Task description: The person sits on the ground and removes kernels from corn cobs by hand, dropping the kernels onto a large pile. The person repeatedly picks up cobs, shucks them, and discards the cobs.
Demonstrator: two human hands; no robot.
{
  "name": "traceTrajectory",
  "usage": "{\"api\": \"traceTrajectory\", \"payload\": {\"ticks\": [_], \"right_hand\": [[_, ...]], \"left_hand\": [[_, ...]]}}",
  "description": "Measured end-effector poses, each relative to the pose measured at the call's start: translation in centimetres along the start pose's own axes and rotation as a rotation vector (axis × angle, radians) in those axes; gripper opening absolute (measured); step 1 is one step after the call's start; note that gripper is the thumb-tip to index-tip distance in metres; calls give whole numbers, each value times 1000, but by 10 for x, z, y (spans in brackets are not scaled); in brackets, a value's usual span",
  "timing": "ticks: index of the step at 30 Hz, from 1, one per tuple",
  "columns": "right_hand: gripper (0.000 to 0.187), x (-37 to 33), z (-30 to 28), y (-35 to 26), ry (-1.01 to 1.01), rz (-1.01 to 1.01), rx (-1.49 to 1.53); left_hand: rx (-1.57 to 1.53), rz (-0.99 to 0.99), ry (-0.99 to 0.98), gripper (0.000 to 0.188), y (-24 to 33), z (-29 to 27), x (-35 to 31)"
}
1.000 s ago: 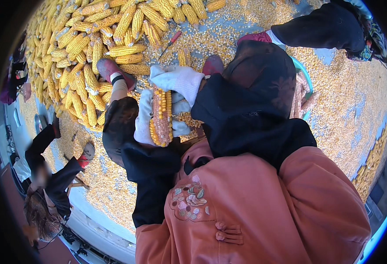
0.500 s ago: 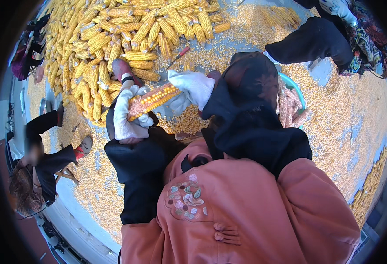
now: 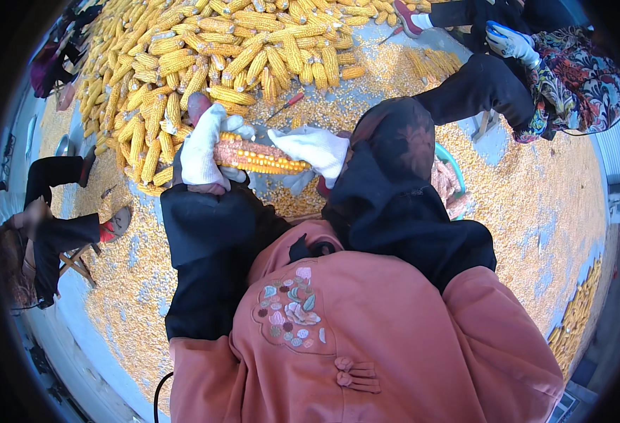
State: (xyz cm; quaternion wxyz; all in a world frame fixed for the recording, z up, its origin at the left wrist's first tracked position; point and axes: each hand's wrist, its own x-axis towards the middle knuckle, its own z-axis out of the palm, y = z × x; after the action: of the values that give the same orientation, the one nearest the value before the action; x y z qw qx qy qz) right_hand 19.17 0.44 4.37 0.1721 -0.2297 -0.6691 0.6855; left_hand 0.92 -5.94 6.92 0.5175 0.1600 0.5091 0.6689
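Note:
An ear of corn [image 3: 262, 158] lies almost level between my two hands, above my lap. Its upper side is partly stripped to pinkish cob, while rows of yellow kernels remain along the lower side. White-gloved, my left hand [image 3: 203, 151] is closed round the ear's left end. My right hand [image 3: 315, 149], in a white glove too, grips the right end, with its fingers partly hidden beneath. Just beyond the hands, a red-handled pointed tool [image 3: 294, 99] rests among loose kernels.
A large heap of corn ears [image 3: 253, 49] rises ahead. Right of my knee, a green basin [image 3: 452, 168] holds bare cobs [image 3: 442, 185]. Loose kernels [image 3: 528, 211] cover the floor. A co-worker's gloved hand [image 3: 511, 44] shows at upper right; another person's shoe [image 3: 118, 224] is at left.
The ear has turned from slanting up rightward to nearly level. My left hand has risen, and my right hand is slightly lower. The whole view has shifted a little.

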Motion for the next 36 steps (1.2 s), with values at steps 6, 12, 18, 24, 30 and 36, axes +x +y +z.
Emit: {"api": "traceTrajectory", "payload": {"ticks": [6,12,18,24,30,36], "right_hand": [[47,32,48,-23,-48,10,-508],[29,40,46,3,8,-295,-803],[26,41,37,-51,166,-418,-696],[35,92,-27,-64,124,-810,-598],[31,140,-37,-77,64,-89,-239],[27,189,-54,-35,10,-35,-527]], "left_hand": [[131,65,-3,36,12,13,-13],[27,83,23,19,19,25,-5],[-13,-58,-339,15,46,31,33],[45,190,-773,12,80,68,72],[-223,115,-631,20,60,50,154],[-347,-13,-405,20,44,25,187]]}}
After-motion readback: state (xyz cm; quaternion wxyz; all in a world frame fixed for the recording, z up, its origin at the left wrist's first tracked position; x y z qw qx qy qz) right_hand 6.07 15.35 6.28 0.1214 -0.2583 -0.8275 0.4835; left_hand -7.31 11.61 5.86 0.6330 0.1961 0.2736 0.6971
